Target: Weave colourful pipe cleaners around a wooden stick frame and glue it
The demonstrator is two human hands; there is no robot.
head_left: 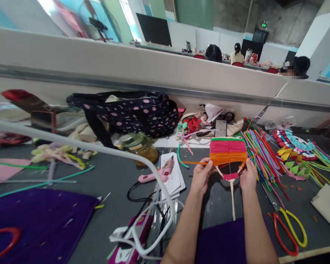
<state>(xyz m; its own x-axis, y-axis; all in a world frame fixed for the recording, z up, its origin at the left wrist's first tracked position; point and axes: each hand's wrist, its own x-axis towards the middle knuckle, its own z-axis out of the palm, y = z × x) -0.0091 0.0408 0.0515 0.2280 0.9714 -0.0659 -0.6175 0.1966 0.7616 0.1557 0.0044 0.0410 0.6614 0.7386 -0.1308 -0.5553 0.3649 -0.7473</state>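
While 2 hands, the left (202, 178) and the right (249, 175), pinch its 2 sides, 1 pink and orange craft piece (228, 152) sits up between them, over the dark table (112, 183). Near the right arm lie 1 pair of scissors (281, 211) and many fuzzy sticks (262, 154).

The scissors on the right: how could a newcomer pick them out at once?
On the dark grey table, find the fan of colourful pipe cleaners beside the right hand. The scissors reach from it toward the table's front edge. One handle loop is red, the other yellow, unlike the red loop on the purple cloth at far left.
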